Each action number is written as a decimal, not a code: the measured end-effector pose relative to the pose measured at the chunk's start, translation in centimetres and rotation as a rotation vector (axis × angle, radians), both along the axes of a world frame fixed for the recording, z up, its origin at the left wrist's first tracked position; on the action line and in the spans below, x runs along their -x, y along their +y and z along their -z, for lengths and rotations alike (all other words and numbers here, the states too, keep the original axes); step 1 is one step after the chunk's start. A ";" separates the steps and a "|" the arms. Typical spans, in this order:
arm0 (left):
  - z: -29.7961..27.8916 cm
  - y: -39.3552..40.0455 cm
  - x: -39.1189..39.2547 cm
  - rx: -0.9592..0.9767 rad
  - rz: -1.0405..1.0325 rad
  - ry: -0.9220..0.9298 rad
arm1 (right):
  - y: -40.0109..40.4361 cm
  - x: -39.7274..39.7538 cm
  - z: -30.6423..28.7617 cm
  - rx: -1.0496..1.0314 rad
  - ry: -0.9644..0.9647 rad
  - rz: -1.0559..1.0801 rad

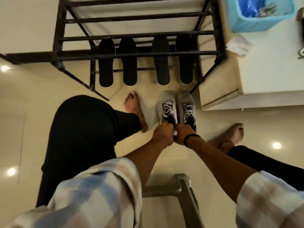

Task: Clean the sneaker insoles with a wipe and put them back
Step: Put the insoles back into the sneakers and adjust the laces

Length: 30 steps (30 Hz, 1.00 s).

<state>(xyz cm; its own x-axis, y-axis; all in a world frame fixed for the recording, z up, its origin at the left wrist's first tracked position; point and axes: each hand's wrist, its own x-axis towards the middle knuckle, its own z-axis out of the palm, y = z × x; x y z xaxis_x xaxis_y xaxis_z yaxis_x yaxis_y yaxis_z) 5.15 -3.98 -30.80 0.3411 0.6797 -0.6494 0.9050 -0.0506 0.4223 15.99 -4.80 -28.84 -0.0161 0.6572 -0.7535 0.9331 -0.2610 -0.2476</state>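
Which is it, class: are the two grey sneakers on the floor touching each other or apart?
Touching. The head view shows the left sneaker and the right sneaker pressed side by side, with no floor visible between their inner edges.

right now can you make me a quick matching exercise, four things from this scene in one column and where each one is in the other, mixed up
Things:
1. insoles
2. sneakers
3. blue bin
4. crumpled wipe

Places:
A. on the floor between the bare feet, with both hands at their heels
B. on the white surface just below the bin
C. leaning in a row against the black rack
D. at the top right, lined with a blue bag

Pairs: 1-C, 2-A, 3-D, 4-B

The left hand grips the left sneaker's heel; the right hand is at the other one's.
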 end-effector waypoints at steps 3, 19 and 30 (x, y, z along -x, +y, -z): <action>-3.1 1.8 -0.1 -0.020 0.046 0.032 | 0.5 0.2 -2.7 -0.040 0.004 0.045; -29.0 4.6 23.7 -0.529 -0.322 -0.070 | 5.4 21.0 -28.1 -0.654 0.155 -0.178; -13.3 -12.5 40.3 -0.169 -0.893 -0.043 | -4.4 40.3 -18.0 -0.232 0.166 -0.555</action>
